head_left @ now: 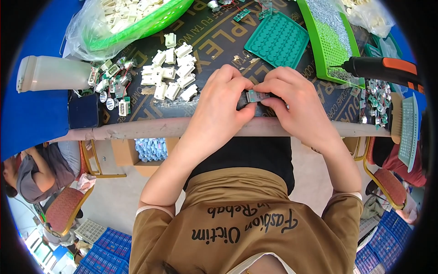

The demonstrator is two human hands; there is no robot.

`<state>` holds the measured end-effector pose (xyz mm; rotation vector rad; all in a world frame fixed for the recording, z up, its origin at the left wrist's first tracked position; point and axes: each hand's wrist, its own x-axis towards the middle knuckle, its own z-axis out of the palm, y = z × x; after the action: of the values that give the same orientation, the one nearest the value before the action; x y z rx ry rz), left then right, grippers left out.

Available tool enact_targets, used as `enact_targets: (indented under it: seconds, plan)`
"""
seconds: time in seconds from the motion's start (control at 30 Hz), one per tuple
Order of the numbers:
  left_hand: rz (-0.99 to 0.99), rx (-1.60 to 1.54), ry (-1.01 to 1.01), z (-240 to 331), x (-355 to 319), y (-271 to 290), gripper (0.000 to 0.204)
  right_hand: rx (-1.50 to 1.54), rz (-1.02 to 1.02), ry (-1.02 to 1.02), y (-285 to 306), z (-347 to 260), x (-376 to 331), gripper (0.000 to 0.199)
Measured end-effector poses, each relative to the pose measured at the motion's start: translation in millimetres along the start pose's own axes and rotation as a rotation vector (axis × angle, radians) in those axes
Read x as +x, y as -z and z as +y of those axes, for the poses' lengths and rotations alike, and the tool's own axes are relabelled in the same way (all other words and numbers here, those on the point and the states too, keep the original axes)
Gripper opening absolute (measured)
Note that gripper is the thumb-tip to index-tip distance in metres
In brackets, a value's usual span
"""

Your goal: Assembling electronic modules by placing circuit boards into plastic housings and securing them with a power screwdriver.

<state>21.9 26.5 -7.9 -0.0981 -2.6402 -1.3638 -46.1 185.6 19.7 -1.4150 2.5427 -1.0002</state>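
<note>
Both hands meet at the near edge of the dark worktable (150, 128). My left hand (223, 102) and my right hand (296, 102) pinch a small grey-green component (257, 96) between thumbs and fingertips; most of it is hidden by the fingers. Just left of my left hand lies a loose group of several white plastic housings (171, 73). Further left sits a heap of small assembled parts with green circuit boards (114, 82).
A teal moulded tray (278, 40), a green perforated tray with small metal bits (331, 39), an orange-black electric screwdriver (385, 68), a green basket of white parts in a bag (137, 18), a white bottle lying down (52, 73), a dark blue box (83, 111). Another person sits at lower left (34, 171).
</note>
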Motion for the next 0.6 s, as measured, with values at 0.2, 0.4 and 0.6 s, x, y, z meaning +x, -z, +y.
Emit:
enact_targets:
  seconds: [0.2, 0.4, 0.6]
  plan:
    - [0.038, 0.018, -0.010, -1.7, -0.2, 0.2, 0.026, 0.001, 0.011, -0.008, -1.8, 0.1, -0.2, 0.015]
    - [-0.008, -0.052, 0.060, -0.6, -0.1, 3.7, 0.026, 0.013, 0.010, -0.021, -2.3, -0.2, -1.0, 0.016]
    - [-0.014, -0.095, 0.079, -0.4, 0.4, 4.2, 0.024, 0.000, -0.013, -0.028, -1.2, -0.9, -1.3, 0.018]
